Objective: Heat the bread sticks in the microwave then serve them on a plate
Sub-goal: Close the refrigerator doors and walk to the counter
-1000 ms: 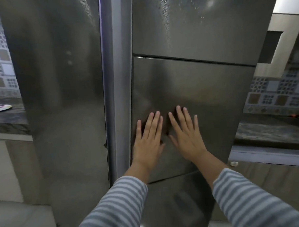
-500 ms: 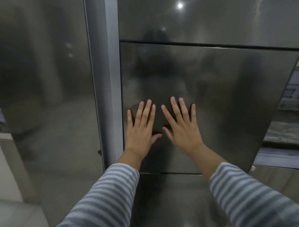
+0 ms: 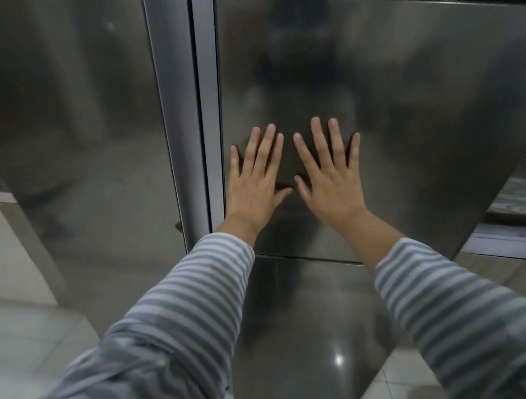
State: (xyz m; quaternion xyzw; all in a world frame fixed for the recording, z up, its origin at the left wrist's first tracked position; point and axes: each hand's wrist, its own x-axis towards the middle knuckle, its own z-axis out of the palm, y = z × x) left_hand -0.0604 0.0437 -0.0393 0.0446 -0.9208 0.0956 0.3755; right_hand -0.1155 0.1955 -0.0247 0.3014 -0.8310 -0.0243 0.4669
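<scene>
A tall steel fridge fills the view. My left hand (image 3: 256, 181) and my right hand (image 3: 330, 178) lie flat, fingers spread, side by side on its middle drawer panel (image 3: 403, 117), near the panel's left edge. Both hands hold nothing. Striped grey sleeves cover both forearms. No bread sticks, microwave or plate are in sight.
The fridge's long left door (image 3: 78, 132) stands beside a vertical steel strip (image 3: 206, 96). A lower drawer panel (image 3: 306, 318) sits under my hands. A stone counter edge (image 3: 520, 194) shows at far right, pale floor tiles (image 3: 29, 339) at lower left.
My head has moved closer to the fridge and tilted down; the counters and the plate at far left slid out of view. Both hands stayed flat on the drawer panel.
</scene>
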